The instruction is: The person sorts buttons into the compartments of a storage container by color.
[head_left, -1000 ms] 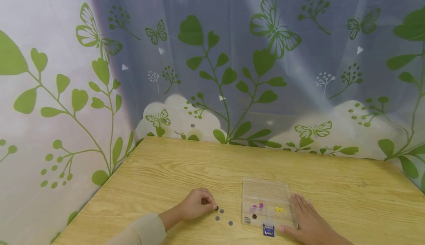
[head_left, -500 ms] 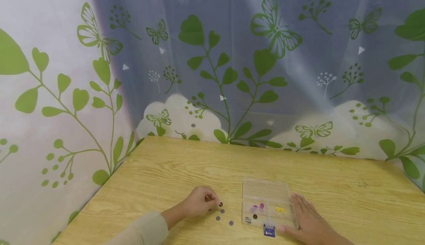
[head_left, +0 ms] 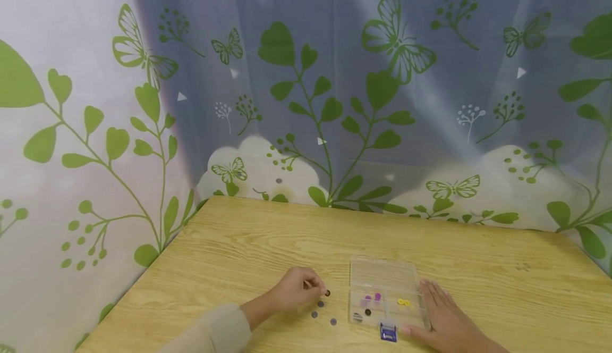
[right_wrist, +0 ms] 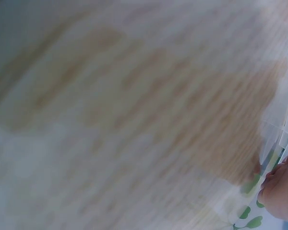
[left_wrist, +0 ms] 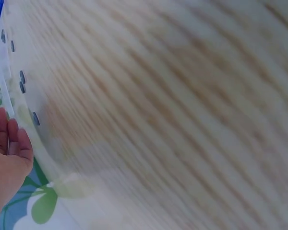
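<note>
My left hand (head_left: 300, 291) pinches a small black button (head_left: 327, 293) between thumb and fingertips, a little above the table and left of a clear plastic box (head_left: 382, 270). Several grey buttons (head_left: 333, 321) lie on the wood below and beside that hand. In the left wrist view, the curled fingers of the left hand (left_wrist: 12, 153) show at the left edge. My right hand (head_left: 447, 316) lies with straight fingers along the box's right side, its thumb near the front corner. The right wrist view catches the right hand (right_wrist: 281, 191) beside the box's clear edge (right_wrist: 284, 139).
Divided compartments in the box hold purple buttons (head_left: 377, 296), yellow buttons (head_left: 404, 302), a black button (head_left: 367, 312) and grey buttons (head_left: 357, 317). A blue latch (head_left: 388, 333) sticks out at the box's front. A leaf-patterned curtain (head_left: 334, 103) hangs behind the wooden table (head_left: 268, 236).
Moving right toward the box, my left hand carries the black button with it. One grey button visible under the hand half a second ago is now hidden. The right hand stays put.
</note>
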{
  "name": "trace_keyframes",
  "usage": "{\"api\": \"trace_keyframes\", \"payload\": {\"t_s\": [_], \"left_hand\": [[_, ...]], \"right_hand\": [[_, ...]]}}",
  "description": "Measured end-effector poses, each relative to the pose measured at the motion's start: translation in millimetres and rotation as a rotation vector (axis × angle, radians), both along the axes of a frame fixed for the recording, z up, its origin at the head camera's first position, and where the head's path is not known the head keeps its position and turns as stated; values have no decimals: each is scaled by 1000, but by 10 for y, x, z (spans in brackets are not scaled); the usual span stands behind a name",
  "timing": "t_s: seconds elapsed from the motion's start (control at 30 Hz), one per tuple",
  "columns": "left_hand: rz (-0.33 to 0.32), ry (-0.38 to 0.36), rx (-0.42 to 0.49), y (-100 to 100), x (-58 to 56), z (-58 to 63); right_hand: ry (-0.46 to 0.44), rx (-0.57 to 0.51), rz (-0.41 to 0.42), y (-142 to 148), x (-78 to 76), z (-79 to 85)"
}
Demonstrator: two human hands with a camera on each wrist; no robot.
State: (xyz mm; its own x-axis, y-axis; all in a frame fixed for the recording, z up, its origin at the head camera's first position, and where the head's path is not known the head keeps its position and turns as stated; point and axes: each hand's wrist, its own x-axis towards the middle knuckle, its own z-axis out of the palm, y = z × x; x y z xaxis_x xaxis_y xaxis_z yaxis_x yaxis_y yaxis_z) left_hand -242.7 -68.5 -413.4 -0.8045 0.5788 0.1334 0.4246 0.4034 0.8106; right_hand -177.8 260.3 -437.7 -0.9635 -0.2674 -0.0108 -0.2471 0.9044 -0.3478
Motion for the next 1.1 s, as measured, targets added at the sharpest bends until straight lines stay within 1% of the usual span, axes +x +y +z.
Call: {"api": "trace_keyframes", "payload": {"t_s": [0.3,0.57,0.73,1.0,1.1], "left_hand": [[-1,-4,20,86,8,13],[5,13,17,144,-1,-16],[4,23,30,178,8,-16],[-12,-5,48,247,41,3],[-16,0,42,272,43,-4]], "right_hand": [[-11,-12,-1,3,8,5],[-15,-18,1,5,7,4],[-6,-14,-2,4,7,4],[-8,-18,0,10,5,-1],[-6,-18,-1,9,8,-2]]}}
